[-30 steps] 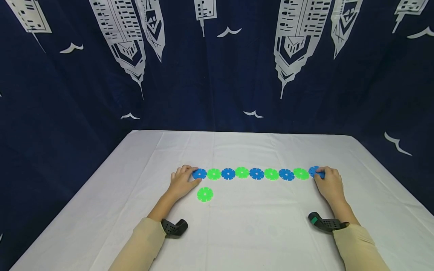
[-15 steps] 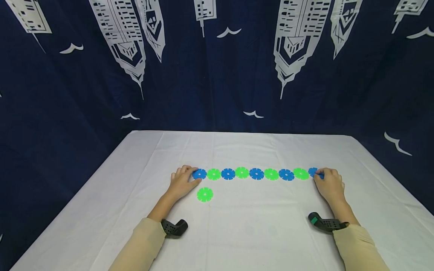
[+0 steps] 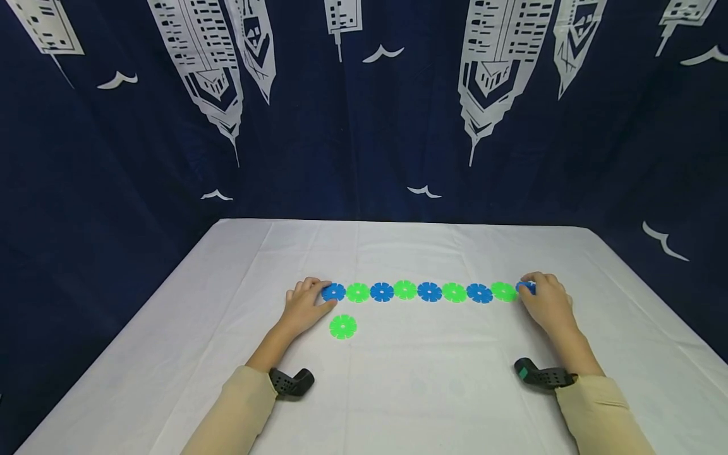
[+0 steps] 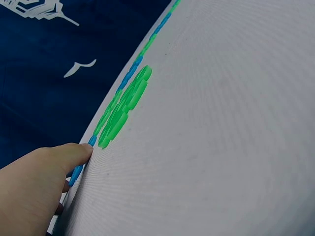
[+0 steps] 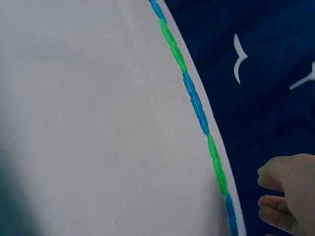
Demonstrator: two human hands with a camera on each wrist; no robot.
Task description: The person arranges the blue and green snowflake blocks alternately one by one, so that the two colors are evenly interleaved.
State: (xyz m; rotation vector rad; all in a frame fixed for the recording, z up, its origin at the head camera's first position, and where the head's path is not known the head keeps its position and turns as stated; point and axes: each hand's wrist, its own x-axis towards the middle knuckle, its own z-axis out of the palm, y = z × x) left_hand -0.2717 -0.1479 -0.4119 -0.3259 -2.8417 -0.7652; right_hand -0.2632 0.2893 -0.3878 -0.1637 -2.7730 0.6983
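Several slotted plastic snowflake discs, blue and green by turns, lie in a row across the white cloth. At its left end my left hand (image 3: 308,303) holds a blue disc (image 3: 333,292), thumb at the near edge and fingers at the far edge; the left wrist view has the thumb right on the blue rim. My right hand (image 3: 547,304) hovers at the blue disc (image 3: 526,288) on the right end, fingers beyond it and thumb on the near side. In the right wrist view, loosely bent fingers (image 5: 273,172) appear apart from that disc (image 5: 231,216).
A single green disc (image 3: 343,327) lies nearer the body, below the row's left end. Between the end pieces runs the rest of the row, including a green disc (image 3: 406,290). Behind the white-covered table (image 3: 409,379) hangs a dark blue patterned curtain (image 3: 352,145).
My right hand has loosened from the right-end blue disc: its fingers have spread and shifted slightly up and left around it. The left hand and the row stay put.
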